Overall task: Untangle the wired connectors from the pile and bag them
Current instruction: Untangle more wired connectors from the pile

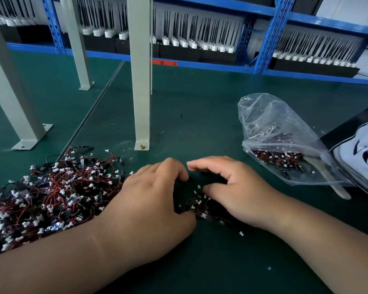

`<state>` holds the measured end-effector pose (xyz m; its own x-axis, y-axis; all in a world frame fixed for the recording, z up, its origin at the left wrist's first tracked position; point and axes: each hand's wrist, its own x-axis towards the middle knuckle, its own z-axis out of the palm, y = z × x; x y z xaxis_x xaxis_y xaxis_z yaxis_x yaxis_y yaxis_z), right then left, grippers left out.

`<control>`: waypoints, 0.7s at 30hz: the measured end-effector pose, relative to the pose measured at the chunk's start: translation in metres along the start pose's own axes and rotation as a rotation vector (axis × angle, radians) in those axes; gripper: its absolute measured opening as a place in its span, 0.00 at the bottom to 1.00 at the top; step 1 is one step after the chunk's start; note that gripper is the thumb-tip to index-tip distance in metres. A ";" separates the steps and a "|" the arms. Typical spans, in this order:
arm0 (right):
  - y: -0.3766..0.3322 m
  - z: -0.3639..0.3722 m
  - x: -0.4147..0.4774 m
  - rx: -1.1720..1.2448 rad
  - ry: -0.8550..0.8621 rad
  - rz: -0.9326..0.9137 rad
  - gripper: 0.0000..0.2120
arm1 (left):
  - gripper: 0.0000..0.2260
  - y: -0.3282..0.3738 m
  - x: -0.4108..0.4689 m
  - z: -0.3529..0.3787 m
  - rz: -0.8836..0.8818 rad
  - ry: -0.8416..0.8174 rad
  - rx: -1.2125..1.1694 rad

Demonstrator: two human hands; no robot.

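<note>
**Between the two hands: a small clump, with the bag off to the right**

Nearest the camera, both forearms reach in over the green bench top (pixel 200 107). The left hand (pixel 151 200) and the right hand (pixel 232 187) lie curled, palms down, on either side of a small clump of wired connectors (pixel 197 203), fingertips nearly meeting above it. Both hands are half closed around the clump's edges; whether either truly pinches a wire is hidden by the fingers.

Just left of the left hand, touching its wrist side, spreads the big tangled pile (pixel 49 194) of red and black leads with white plugs.

Farther back and to the right stands the clear zip bag (pixel 278 132), already partly filled, its mouth facing roughly toward the hands. It lies on the right hand's side, so that hand looks the nearer one to carry the clump across.

Beyond rise grey posts (pixel 139 71) and blue shelving (pixel 263 37).
</note>
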<state>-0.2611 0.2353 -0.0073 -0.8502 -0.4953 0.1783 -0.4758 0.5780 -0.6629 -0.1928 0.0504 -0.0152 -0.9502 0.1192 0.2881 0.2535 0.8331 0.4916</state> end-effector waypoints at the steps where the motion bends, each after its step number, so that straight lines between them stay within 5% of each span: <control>1: 0.000 0.000 0.000 -0.048 -0.024 -0.026 0.23 | 0.21 0.000 0.000 0.000 0.003 -0.002 0.010; 7: -0.001 0.001 0.001 -0.167 -0.050 -0.107 0.13 | 0.20 0.003 -0.001 -0.001 0.016 0.000 0.044; 15: 0.002 0.001 0.000 -0.372 -0.016 -0.156 0.14 | 0.25 0.006 -0.002 -0.003 0.076 -0.035 0.071; 21: 0.013 -0.005 0.003 -0.634 0.108 0.043 0.12 | 0.31 0.007 -0.005 -0.004 0.221 -0.158 0.108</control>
<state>-0.2708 0.2440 -0.0118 -0.8734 -0.4145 0.2557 -0.4538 0.8832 -0.1183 -0.1851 0.0535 -0.0099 -0.8928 0.3797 0.2423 0.4445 0.8294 0.3383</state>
